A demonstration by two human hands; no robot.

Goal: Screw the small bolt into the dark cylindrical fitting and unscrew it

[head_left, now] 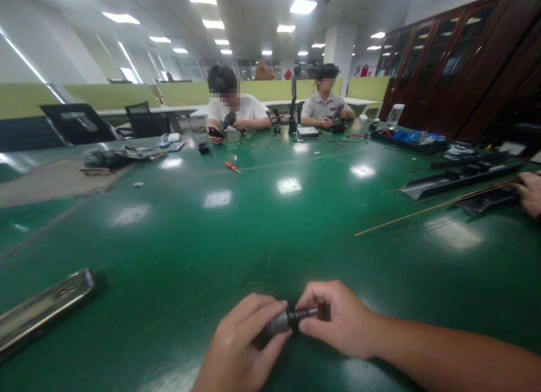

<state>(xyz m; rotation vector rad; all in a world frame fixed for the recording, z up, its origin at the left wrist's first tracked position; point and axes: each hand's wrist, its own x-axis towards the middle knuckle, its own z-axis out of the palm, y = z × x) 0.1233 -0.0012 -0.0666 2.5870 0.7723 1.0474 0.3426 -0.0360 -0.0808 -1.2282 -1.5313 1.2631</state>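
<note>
My left hand point(249, 338) is closed around the grey barrel of a small cylindrical metal part point(279, 322), near the bottom centre. A dark, ridged shaft runs from that barrel toward the right. At its other end, my right hand point(333, 317) pinches the shaft between thumb and fingers. Something reddish-brown shows partly inside the right palm; I cannot tell what it is. The part lies roughly level, low over the green tabletop point(177, 256). Off to the left rests a long, shiny metal plate point(46, 313) with rounded edges.
A red-handled screwdriver point(231, 166) lies mid-table. Two people sit across, one holding a dark power tool point(229, 120). At right are thin yellow rods point(406, 216), black metal channels point(448, 180) and another person's hand point(531, 193). A parts pile point(122, 155) sits far left.
</note>
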